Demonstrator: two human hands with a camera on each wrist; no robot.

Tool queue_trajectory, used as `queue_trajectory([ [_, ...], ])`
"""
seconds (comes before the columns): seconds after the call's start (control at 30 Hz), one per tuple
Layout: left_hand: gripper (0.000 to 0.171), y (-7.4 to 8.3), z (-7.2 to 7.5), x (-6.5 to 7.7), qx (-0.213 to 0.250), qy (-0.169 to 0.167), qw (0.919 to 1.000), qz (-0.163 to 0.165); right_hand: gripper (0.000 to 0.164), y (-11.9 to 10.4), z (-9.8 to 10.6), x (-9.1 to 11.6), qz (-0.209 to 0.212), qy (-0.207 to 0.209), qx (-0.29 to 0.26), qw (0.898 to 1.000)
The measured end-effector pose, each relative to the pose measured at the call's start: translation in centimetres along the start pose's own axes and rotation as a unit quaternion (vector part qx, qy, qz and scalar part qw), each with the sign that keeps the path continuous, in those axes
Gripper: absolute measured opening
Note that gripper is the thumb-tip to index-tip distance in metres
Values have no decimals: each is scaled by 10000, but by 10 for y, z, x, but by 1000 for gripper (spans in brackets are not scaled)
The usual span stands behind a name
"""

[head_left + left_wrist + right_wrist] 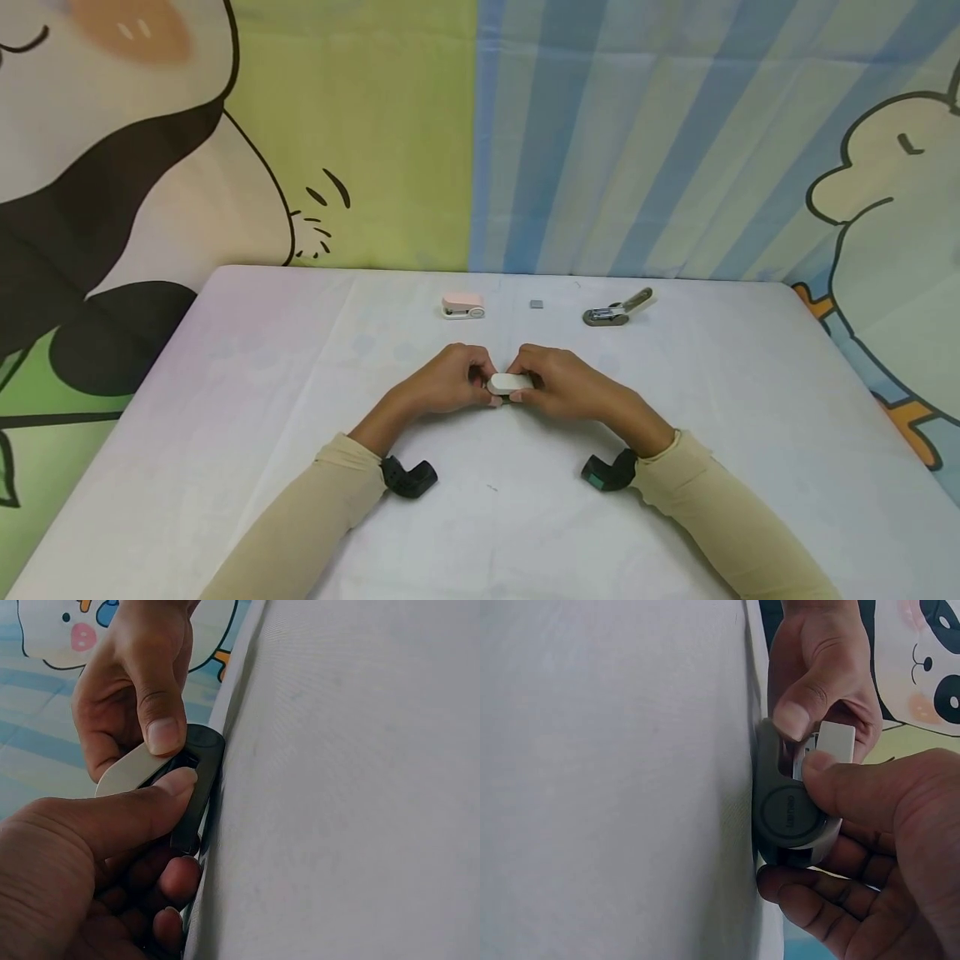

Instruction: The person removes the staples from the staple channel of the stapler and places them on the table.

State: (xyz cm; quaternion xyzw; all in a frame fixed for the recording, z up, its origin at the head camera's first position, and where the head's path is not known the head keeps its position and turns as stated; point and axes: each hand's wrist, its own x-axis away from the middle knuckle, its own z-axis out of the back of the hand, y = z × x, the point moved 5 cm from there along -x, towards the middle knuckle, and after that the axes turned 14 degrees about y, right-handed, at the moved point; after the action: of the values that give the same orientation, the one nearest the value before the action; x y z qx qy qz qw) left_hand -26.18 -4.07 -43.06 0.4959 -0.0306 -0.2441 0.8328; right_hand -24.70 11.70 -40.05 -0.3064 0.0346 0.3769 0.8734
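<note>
Between both hands, low over the middle of the table, is a small stapler (510, 382) with a white top arm and a dark grey base. My left hand (450, 380) pinches its front end; in the left wrist view that thumb lies on the dark base (201, 796), fingers curled beneath. My right hand (564, 382) grips the rear end, thumb against the side near the round pivot cover (789, 812). A gap parts the white arm (835, 741) from the base, with some metal showing inside.
Farther back on the white-covered table (225, 375) stands a pink stapler (463, 306). Right of it lie a small grey block (536, 304) and a grey-brown stapler (611, 313) with its arm swung up. A patterned cloth (375, 125) hangs behind.
</note>
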Motion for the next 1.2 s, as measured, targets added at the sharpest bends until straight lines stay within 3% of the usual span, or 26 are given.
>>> queue_trajectory([
  [0.4,18,1,1,2,-160,16,9997,167,13,-2,4,0,-212,18,-209,9996],
  [0.97,17,-3,0,2,3,28,9997,227,21,5,13,0,-654,-435,-765,9940],
  [1.2,15,-4,-1,1,-25,96,9999,136,22,6,19,1,-607,-472,-459,9960],
])
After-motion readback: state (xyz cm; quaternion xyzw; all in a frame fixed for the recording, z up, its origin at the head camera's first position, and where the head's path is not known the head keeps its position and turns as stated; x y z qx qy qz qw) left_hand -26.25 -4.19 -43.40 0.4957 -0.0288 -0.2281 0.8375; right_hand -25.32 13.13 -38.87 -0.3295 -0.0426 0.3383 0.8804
